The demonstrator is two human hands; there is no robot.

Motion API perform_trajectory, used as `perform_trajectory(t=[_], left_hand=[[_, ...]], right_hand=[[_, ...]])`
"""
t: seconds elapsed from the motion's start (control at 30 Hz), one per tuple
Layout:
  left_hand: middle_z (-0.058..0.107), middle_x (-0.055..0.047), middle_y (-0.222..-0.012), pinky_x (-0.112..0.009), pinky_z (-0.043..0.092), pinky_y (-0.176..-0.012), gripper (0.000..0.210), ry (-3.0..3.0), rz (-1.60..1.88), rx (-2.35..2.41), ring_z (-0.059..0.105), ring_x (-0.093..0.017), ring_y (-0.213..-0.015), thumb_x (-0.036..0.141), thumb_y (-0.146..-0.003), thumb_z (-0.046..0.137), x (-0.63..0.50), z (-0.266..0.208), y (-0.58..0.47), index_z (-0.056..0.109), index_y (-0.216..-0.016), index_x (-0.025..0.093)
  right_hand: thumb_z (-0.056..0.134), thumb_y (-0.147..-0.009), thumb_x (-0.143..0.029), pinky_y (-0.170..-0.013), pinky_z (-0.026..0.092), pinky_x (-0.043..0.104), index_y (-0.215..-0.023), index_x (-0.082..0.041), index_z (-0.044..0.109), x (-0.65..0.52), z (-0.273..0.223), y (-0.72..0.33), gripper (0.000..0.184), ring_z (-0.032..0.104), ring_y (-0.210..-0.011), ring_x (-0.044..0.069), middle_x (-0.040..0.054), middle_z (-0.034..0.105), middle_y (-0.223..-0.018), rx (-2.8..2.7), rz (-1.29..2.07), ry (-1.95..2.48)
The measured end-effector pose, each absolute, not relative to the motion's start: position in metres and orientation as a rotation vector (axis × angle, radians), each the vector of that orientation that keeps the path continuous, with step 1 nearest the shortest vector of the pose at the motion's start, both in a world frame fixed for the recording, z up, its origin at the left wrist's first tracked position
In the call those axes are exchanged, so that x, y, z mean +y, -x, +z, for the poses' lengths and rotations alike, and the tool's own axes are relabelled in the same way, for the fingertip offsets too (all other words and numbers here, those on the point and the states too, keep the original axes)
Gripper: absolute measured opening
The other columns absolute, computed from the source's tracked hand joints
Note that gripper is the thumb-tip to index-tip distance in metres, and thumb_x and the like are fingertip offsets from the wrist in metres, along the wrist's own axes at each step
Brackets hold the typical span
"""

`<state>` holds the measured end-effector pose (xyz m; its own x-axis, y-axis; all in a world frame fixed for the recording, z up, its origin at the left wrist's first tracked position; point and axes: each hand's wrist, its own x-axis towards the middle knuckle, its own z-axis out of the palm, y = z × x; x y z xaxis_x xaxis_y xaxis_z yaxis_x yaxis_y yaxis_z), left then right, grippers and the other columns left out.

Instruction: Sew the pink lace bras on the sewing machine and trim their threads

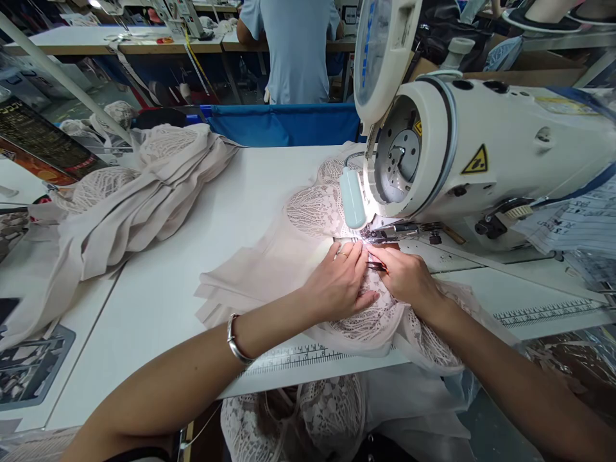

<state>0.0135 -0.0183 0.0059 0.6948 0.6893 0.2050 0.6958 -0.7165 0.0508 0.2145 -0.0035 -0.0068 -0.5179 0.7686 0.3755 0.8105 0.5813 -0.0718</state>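
A pale pink lace garment piece (312, 212) lies under the needle area of a white sewing machine (520, 138). My left hand (342, 279) rests flat on the cloth just left of the needle, fingers stretched out and pressing it down. Close beside it, my right hand (407, 277) is closed around small dark thread snips (376, 265), their blades pointing left over the lace. Its fingertips also touch the fabric near the presser foot. A small light-green lamp (353, 197) hangs by the machine head and lights the spot. The needle tip itself is hidden.
More lace pieces with long pale straps (144, 199) are heaped at the left. A printed ruler (298, 359) runs along the table's front edge. Lace cups (332, 410) hang below it. A blue cloth bin (289, 125) stands behind, and a person in light blue (301, 48) sits beyond.
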Motion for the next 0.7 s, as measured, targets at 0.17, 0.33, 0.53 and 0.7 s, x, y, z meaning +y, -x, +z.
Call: perform_trajectory(t=[0.17, 0.33, 0.53, 0.7], left_hand=[[0.052, -0.027, -0.150, -0.052, 0.031, -0.114, 0.077, 2.831, -0.277, -1.186, 0.051, -0.038, -0.134, 0.059, -0.102, 0.040, -0.020, 0.007, -0.014, 0.047, -0.145, -0.003], [0.049, -0.025, -0.153, -0.054, 0.032, -0.115, 0.077, 2.825, -0.257, -1.216, 0.049, -0.038, -0.137, 0.060, -0.102, 0.040, -0.020, 0.007, -0.013, 0.046, -0.148, -0.002], [0.059, -0.026, -0.142, -0.050, 0.039, -0.113, 0.060, 2.775, -0.330, -1.029, 0.054, -0.037, -0.134, 0.046, -0.106, 0.040, -0.019, 0.005, -0.013, 0.056, -0.136, -0.004], [0.063, -0.021, -0.136, -0.049, 0.046, -0.109, 0.037, 2.805, -0.317, -0.871, 0.058, -0.036, -0.131, 0.017, -0.104, 0.038, -0.026, 0.006, -0.012, 0.059, -0.133, 0.004]], right_hand=[[0.047, -0.084, -0.007, -0.067, 0.055, 0.029, -0.126, -0.014, 0.072, -0.002, -0.008, -0.216, 0.049, 0.072, -0.080, 0.022, 0.0097, 0.079, -0.097, -2.481, -0.115, 1.336], [0.048, -0.083, -0.006, -0.069, 0.054, 0.030, -0.127, -0.013, 0.070, 0.000, -0.008, -0.215, 0.050, 0.072, -0.080, 0.023, 0.0099, 0.078, -0.096, -2.482, -0.108, 1.334], [0.051, -0.085, -0.008, -0.067, 0.050, 0.029, -0.113, -0.017, 0.070, -0.001, 0.002, -0.215, 0.035, 0.069, -0.079, 0.022, 0.0081, 0.076, -0.097, -2.419, -0.022, 1.374], [0.052, -0.087, -0.008, -0.071, 0.051, 0.027, -0.116, -0.018, 0.069, -0.004, 0.010, -0.222, 0.036, 0.069, -0.085, 0.020, 0.0074, 0.071, -0.101, -2.417, 0.109, 1.305]])
